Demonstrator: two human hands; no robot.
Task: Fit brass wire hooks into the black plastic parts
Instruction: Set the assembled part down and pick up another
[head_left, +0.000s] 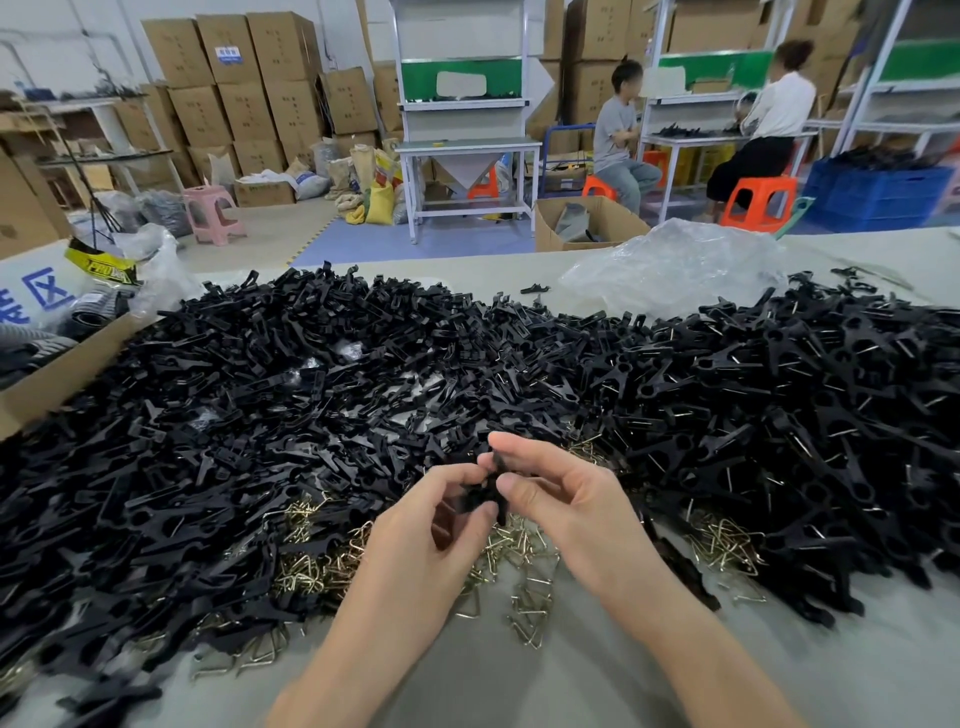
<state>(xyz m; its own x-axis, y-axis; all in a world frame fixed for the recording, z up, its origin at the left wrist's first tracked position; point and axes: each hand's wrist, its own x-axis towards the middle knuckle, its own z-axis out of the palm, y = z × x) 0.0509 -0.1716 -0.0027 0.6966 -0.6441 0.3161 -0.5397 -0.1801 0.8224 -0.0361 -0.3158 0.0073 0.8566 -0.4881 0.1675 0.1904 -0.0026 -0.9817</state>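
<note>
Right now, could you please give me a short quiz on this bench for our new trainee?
1. True or false: the left hand and right hand both hold one black plastic part.
2. The loose brass wire hooks lie: A on the table beneath the hands; B in a bucket; C on a shelf.
3. Fill in: beyond the black pile lies a crumpled clear plastic ____.
Key: 1 true; 2 A; 3 bag.
</note>
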